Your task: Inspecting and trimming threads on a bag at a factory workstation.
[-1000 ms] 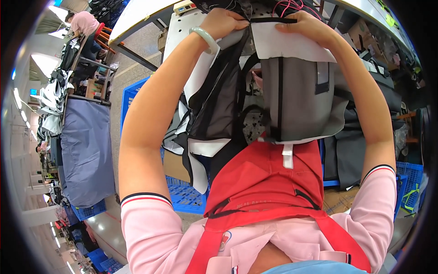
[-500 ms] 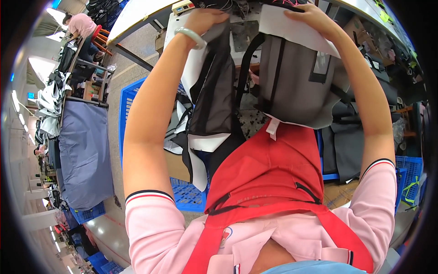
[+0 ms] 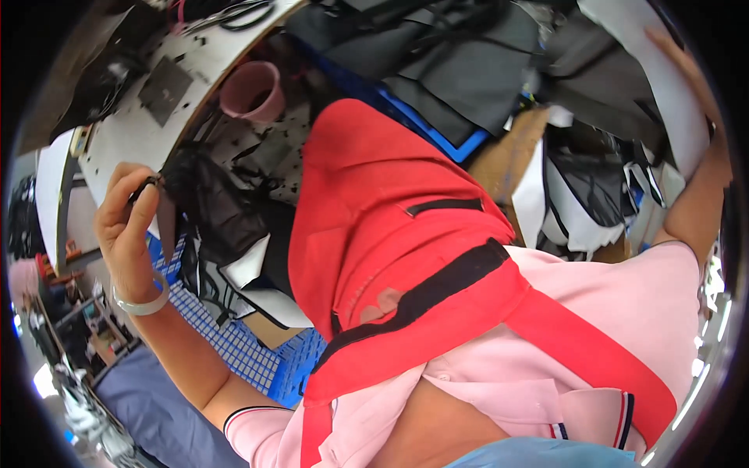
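Beside the white worktable point(image 3: 113, 152) at left, the left hand point(image 3: 129, 226) pinches the black mesh piece point(image 3: 214, 207) by its edge, while the right hand point(image 3: 690, 74), its grip impossible to tell, meets the pale panel point(image 3: 669, 93) far right, seemingly a piece-shifting step calling for steady holds.

Strip: dk gry narrow fabric piece point(image 3: 166, 222), pinched at blk top edge, hanging approx. vert., far L of view.
Panel: lg. dk gry fabric panel w/ wht backing point(image 3: 663, 97), raised, curved, wht side partly showing, upper R; far edge unclear.
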Tool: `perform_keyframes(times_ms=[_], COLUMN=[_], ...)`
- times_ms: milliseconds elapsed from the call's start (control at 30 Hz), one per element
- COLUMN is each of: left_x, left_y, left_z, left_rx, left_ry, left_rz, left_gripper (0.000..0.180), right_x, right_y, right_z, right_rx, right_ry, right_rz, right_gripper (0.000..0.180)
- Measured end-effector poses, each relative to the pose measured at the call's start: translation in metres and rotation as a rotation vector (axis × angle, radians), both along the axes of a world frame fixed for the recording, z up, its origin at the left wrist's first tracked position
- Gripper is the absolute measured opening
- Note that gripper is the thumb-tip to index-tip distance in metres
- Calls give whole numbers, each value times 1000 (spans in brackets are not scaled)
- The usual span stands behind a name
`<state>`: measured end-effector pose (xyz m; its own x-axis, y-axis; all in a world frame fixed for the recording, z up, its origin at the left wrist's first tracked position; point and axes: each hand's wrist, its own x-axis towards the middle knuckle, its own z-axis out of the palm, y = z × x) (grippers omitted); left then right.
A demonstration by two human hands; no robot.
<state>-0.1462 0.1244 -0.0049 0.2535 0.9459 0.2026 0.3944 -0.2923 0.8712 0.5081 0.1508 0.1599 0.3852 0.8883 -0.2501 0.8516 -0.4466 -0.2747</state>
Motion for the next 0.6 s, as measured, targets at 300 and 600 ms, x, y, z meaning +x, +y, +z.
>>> perform_keyframes(times_ms=[300, 600], left_x=[40, 155], left_y=[8, -33], left_z=[-21, -28], left_rx=[183, 680], left_ry=[182, 575], left_rz=[39, -112], left_gripper=[18, 16], right_x=[-78, -339], right_y=[-65, -13], right_z=[-204, -370], right_rx=[-733, 578], right_ry=[61, 413], right_rz=[413, 1366], right_gripper=[36, 76])
